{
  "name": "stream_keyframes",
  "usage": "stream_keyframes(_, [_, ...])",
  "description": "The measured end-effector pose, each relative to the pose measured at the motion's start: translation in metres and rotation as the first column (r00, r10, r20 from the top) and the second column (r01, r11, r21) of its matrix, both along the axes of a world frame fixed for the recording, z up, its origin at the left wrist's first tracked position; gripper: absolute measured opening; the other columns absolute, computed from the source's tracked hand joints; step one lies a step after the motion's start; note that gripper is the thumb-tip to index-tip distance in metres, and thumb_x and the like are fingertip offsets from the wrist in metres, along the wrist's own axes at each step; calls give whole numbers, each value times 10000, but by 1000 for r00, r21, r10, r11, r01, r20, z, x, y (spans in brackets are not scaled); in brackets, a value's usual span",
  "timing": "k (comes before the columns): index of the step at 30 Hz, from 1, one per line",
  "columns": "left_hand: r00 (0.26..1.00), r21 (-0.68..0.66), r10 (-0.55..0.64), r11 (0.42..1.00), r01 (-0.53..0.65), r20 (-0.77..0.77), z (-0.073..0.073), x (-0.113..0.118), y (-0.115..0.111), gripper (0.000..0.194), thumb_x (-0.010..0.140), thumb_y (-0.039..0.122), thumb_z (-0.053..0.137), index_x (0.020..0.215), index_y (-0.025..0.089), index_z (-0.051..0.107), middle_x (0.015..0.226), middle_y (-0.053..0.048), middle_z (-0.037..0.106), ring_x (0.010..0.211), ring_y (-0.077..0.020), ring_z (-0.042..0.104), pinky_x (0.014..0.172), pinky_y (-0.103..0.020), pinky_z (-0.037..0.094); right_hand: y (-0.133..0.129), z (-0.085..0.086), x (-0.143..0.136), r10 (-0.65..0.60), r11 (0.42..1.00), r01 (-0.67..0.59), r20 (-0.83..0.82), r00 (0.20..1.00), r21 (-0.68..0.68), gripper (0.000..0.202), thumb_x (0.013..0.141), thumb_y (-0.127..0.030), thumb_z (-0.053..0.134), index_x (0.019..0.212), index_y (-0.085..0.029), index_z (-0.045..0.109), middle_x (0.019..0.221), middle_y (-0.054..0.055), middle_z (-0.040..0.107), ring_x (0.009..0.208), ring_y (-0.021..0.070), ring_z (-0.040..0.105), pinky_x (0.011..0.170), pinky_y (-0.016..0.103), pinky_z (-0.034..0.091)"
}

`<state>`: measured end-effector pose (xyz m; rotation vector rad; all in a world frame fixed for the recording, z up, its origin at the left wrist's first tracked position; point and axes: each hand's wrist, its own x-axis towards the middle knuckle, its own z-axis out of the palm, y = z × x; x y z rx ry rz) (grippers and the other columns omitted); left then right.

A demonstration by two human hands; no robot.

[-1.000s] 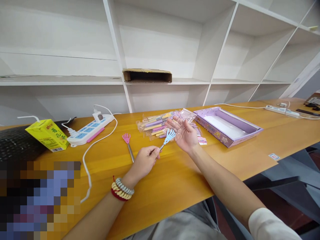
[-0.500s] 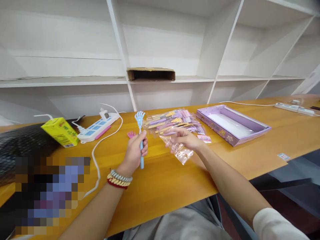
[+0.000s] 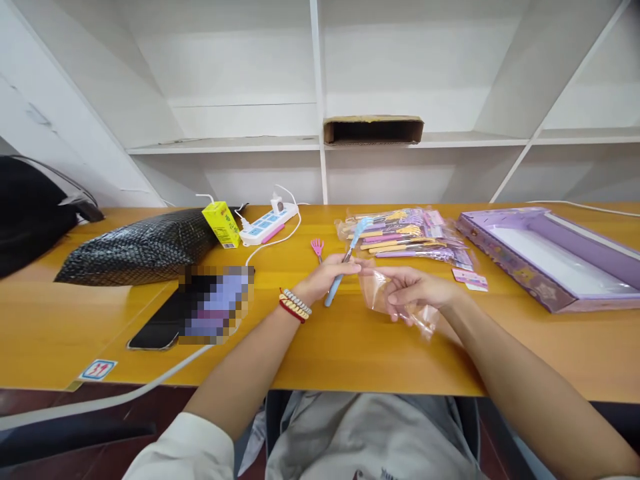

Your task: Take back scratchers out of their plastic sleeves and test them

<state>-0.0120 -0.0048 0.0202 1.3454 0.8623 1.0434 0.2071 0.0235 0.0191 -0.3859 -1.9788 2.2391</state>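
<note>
My left hand (image 3: pixel 325 279) is closed around a light-blue back scratcher (image 3: pixel 334 288), which leans to the right with its hand-shaped head up. My right hand (image 3: pixel 417 292) grips a small clear plastic bag (image 3: pixel 376 290). The bag's left end is close to my left fingertips; whether they touch it I cannot tell. Just behind my left hand lies a pink back scratcher (image 3: pixel 317 247), its handle partly hidden. Beyond my hands is a pile of packaged back scratchers (image 3: pixel 405 233) in purple, yellow and pink.
At right stand an open purple box (image 3: pixel 520 280) and small pink cards (image 3: pixel 470 279). On the left are a yellow drink carton (image 3: pixel 221 225), a power strip (image 3: pixel 267 227) with a white cable, a black wrapped package (image 3: pixel 140 247) and a phone (image 3: pixel 160 320). A cardboard box (image 3: pixel 373 120) sits on the shelf.
My hands have come closer together. The blue back scratcher has tipped from upright toward the right, near the bag. The view has turned left, so the surroundings appear shifted right.
</note>
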Motion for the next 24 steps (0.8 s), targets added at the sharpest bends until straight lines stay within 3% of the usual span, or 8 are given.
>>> stream_keyframes(3, [998, 109, -26, 994, 32, -57, 5, 3, -7, 271, 628, 279, 686, 655, 170, 439, 942, -40, 584, 956, -170, 518, 869, -298, 368, -1, 2, 5, 90, 991, -85, 52, 995, -103, 662, 772, -226, 603, 1366, -180, 315, 776, 59, 688, 446, 119, 605, 367, 180, 459])
stream_keyframes(7, [974, 46, -195, 978, 201, -118, 8, 6, -14, 327, 621, 313, 690, 701, 174, 405, 745, 11, 485, 681, -105, 440, 640, -245, 350, -6, 4, 11, -82, 985, 77, -27, 996, -154, 564, 742, -250, 605, 1268, -159, 423, 837, 73, 682, 483, 130, 628, 331, 160, 436])
stream_keyframes(10, [970, 4, -226, 974, 228, -89, 7, 8, -15, 369, 590, 317, 716, 693, 176, 391, 661, 37, 412, 591, -80, 364, 561, -228, 303, -4, 3, 18, -171, 978, 160, -74, 982, -137, 596, 735, -346, 591, 1269, -138, 428, 833, 92, 681, 439, 120, 601, 300, 151, 372])
stream_keyframes(13, [995, 33, -100, 994, 100, 3, 5, 12, -12, 395, 590, 306, 729, 648, 180, 359, 624, 47, 391, 562, -70, 348, 560, -222, 306, 6, 1, 22, -318, 947, 310, -135, 938, -80, 709, 755, -594, 470, 1274, -113, 430, 861, 132, 674, 467, 125, 595, 379, 194, 403])
stream_keyframes(16, [981, 68, 192, 979, -194, 42, 0, 17, -5, 397, 656, 406, 692, 604, 174, 375, 587, 44, 383, 547, -71, 348, 557, -223, 306, 13, 1, 18, -567, 813, 582, -259, 782, -21, 810, 748, -757, 232, 1315, -202, 395, 1103, 152, 614, 715, 161, 644, 530, 249, 464])
stream_keyframes(18, [942, 72, 334, 939, -335, 22, -3, 20, 0, 429, 722, 518, 602, 577, 173, 393, 547, 39, 372, 527, -78, 342, 542, -231, 298, 14, 3, 12, -648, 732, 681, -342, 681, -31, 868, 705, -811, 142, 1323, -253, 385, 1278, 140, 512, 943, 206, 614, 621, 289, 486])
stream_keyframes(21, [918, 54, 397, 917, -396, 2, -6, 23, 3, 481, 767, 593, 497, 550, 176, 396, 512, 33, 369, 503, -85, 336, 521, -243, 290, 9, 1, -1, -619, 756, 648, -418, 665, -90, 853, 670, -827, 248, 1278, -263, 446, 1369, 111, 430, 1123, 261, 519, 742, 370, 494])
stream_keyframes(24, [915, 49, 403, 914, -403, 0, -7, 26, 3, 383, 739, 477, 587, 580, 169, 424, 545, 34, 406, 523, -80, 359, 530, -233, 301, 5, -5, -14, -561, 808, 575, -458, 689, -124, 660, 686, -645, 538, 1231, -276, 491, 1383, 79, 418, 1152, 258, 493, 803, 399, 487])
